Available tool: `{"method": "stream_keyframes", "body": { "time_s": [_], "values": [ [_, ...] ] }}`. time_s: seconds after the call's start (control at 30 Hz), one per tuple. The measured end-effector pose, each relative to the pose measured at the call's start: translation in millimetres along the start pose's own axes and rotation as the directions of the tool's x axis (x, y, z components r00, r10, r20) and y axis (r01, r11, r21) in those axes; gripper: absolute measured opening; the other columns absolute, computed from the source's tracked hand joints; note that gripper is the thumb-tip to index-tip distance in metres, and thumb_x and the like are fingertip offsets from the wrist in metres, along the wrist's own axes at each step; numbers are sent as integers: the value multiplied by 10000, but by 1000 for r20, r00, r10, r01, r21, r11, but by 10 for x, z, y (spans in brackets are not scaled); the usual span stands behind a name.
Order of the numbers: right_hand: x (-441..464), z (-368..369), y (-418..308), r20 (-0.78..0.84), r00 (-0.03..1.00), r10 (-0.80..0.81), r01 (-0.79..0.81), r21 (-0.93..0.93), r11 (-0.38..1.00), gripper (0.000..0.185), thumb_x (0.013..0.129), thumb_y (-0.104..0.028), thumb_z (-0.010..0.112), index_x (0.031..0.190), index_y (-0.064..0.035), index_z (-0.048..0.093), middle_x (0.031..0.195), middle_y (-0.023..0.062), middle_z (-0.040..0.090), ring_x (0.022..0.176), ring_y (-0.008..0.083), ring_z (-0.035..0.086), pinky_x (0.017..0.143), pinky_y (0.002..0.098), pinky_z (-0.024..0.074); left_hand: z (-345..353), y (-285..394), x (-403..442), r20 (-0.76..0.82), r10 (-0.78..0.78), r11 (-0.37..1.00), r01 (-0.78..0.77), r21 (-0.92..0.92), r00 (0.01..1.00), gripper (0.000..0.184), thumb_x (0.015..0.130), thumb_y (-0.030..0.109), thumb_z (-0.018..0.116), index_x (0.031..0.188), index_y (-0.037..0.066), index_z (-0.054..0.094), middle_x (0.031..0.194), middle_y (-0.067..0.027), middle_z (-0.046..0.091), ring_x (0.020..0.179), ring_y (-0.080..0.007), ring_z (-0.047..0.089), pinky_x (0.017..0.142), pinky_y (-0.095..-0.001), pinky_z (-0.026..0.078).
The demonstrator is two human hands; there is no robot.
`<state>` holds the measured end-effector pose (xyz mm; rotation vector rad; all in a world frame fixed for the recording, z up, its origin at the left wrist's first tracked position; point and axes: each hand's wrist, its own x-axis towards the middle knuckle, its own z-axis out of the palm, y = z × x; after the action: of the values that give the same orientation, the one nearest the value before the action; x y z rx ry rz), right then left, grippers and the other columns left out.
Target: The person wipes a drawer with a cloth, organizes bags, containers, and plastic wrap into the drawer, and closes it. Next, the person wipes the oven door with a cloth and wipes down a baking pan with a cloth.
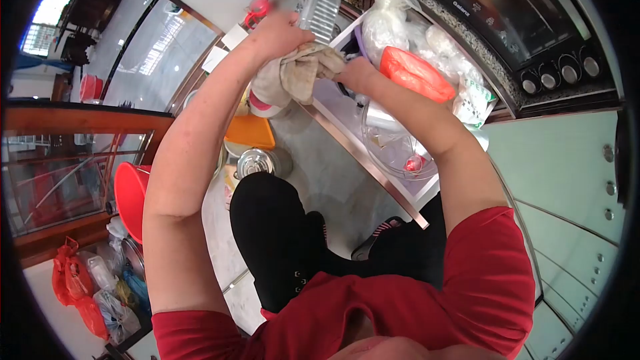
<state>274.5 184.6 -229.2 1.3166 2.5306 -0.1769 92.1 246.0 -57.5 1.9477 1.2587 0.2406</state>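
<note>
A crumpled beige cloth [297, 72] hangs between my two hands, above the floor beside an open drawer [373, 157]. My left hand [283, 32] is closed at the cloth's upper left edge, next to a clear ribbed plastic container [319, 13]. At the cloth's right end is my right hand [353, 75], its fingers mostly hidden by the cloth and the drawer's contents. Inside the drawer lie clear plastic bags [387, 21], a red bag [417, 73] and a clear round lid [390, 140]. Part of something pink and white shows under the cloth.
An oven [507, 13] stands above the drawer at the upper right, with pale green cabinet fronts [560, 167] below. On the floor are an orange board [250, 132], a metal pot [257, 161] and a red basin [131, 197]. Bagged items [73, 280] lie at lower left.
</note>
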Motion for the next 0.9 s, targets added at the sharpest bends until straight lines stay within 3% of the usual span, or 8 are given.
{"method": "stream_keyframes", "body": {
  "time_s": [0.23,0.27,0.37,0.47,0.53,0.77,0.83,0.9],
  "values": [
    [-160,211,-112,-582,812,48,-79,-28,996,257,862,-198,507,1070,-164,654,1107,46,620,1172,243,497,938,427,363,231,195,-4,55,121,968,-130,213,991,326,743,316,638,830,3,664,835,-166,683,805,-282,663,732,-368,505],
    [-202,209,-87,-603,797,29,-82,-61,995,263,862,-200,505,1079,-168,649,1118,36,618,1180,239,487,955,426,347,314,190,68,39,158,949,-162,270,987,252,771,245,673,804,-5,673,684,-55,645,679,-129,609,649,-309,478],
    [-149,404,0,-539,842,6,-64,-89,994,287,859,-195,495,1110,-177,631,1145,7,613,1184,233,482,979,424,327,575,127,218,118,218,887,-247,390,969,258,765,267,639,817,18,677,735,-111,653,709,-211,626,681,-351,490],
    [238,1120,202,-657,740,145,331,543,771,273,851,-233,497,1085,-204,634,1143,-4,618,1135,211,525,973,421,342,1110,-430,761,155,173,828,-229,512,973,280,795,264,539,904,60,697,907,-177,666,864,-339,638,766,-404,510],
    [-510,-190,-89,-243,965,99,-108,-22,994,249,848,-278,509,1044,-216,649,1146,3,631,1078,200,577,919,439,415,1261,-456,827,145,85,861,-146,488,986,296,800,245,530,934,44,702,958,-184,678,898,-341,650,765,-404,516],
    [-143,714,87,-322,946,27,16,129,992,384,913,-356,424,1245,-228,570,1339,10,533,1243,194,484,1035,368,384,1352,-132,510,227,-247,961,267,-65,942,388,753,261,635,952,-69,682,983,-209,684,842,-260,678,708,-384,524],
    [-27,1266,133,-284,959,3,213,728,652,419,927,-386,410,1303,-240,524,1406,1,458,1295,182,420,1072,351,334,1291,148,282,221,-303,942,327,-78,927,389,758,269,640,936,-74,683,974,-210,684,853,-242,668,718,-378,517],
    [-204,991,64,-137,989,60,60,731,680,387,925,-352,435,1261,-207,563,1340,41,511,1224,211,480,1031,358,373,1295,96,226,135,-192,980,198,-33,972,457,747,302,649,1007,-73,660,1020,-257,657,944,-332,649,803,-393,498]
  ]
}}
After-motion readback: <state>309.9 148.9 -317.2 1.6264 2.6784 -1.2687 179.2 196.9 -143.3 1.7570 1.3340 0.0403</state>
